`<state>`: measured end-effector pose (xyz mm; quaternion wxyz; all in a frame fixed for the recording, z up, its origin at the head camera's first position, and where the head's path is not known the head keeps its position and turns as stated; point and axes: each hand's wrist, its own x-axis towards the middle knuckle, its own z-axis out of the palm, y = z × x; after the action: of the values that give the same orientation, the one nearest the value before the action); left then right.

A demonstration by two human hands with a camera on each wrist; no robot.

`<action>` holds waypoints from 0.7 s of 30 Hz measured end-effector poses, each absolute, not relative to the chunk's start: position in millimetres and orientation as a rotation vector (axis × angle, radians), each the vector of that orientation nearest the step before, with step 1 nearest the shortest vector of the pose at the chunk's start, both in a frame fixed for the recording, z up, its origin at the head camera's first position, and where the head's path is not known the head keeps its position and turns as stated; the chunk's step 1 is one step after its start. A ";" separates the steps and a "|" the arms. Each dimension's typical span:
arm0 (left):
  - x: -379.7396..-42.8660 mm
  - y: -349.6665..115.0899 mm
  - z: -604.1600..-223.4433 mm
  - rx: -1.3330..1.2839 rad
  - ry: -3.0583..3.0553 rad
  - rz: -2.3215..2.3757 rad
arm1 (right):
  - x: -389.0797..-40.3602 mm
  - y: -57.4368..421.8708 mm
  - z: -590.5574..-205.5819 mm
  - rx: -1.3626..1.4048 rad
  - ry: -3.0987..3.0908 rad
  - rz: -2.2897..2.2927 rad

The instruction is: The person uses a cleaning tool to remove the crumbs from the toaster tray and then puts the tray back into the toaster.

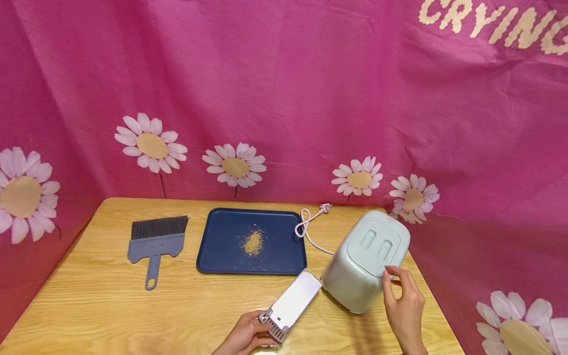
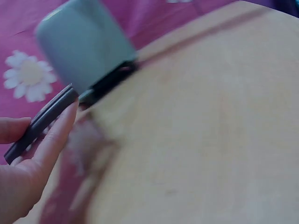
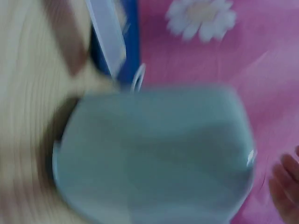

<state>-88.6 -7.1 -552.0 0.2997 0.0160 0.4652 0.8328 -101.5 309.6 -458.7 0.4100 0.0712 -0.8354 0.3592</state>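
My left hand (image 1: 249,334) grips the slotted grey handle end of a crumb tray (image 1: 296,300), thumb on one face and fingers under the other. Its flat, shiny plate slants up and to the right, its far end between the blue tray's corner and the toaster. In the left wrist view the crumb tray (image 2: 44,122) shows edge-on. A pale green toaster (image 1: 360,264) stands at the right, a lid with two recesses covering its top. My right hand (image 1: 405,301) hovers by its near right edge; in the right wrist view, the fingers (image 3: 286,184) are apart from the toaster (image 3: 154,154).
A dark blue tray (image 1: 277,241) bears a small heap of crumbs (image 1: 253,243). Left of it lies a grey brush (image 1: 157,248) with dark bristles. The toaster's white cord (image 1: 316,244) runs to a plug near the tray's right corner. A pink flowered cloth (image 1: 284,98) hangs behind the wooden table (image 1: 186,315).
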 end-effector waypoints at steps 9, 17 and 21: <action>-77.1 14.0 -554.8 0.021 1.509 1.956 | -113.8 301.7 -454.8 0.195 -2.434 0.547; -73.6 19.9 -562.4 0.097 1.644 1.894 | -116.7 302.4 -462.1 0.184 -2.417 0.500; -73.4 24.8 -563.6 0.096 1.649 1.891 | -116.0 300.6 -462.2 0.173 -2.401 0.511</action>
<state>-73.4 24.8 -563.6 0.3101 0.0362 0.6245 0.7159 -116.0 300.6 -462.2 0.3337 0.0664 -0.9198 0.1955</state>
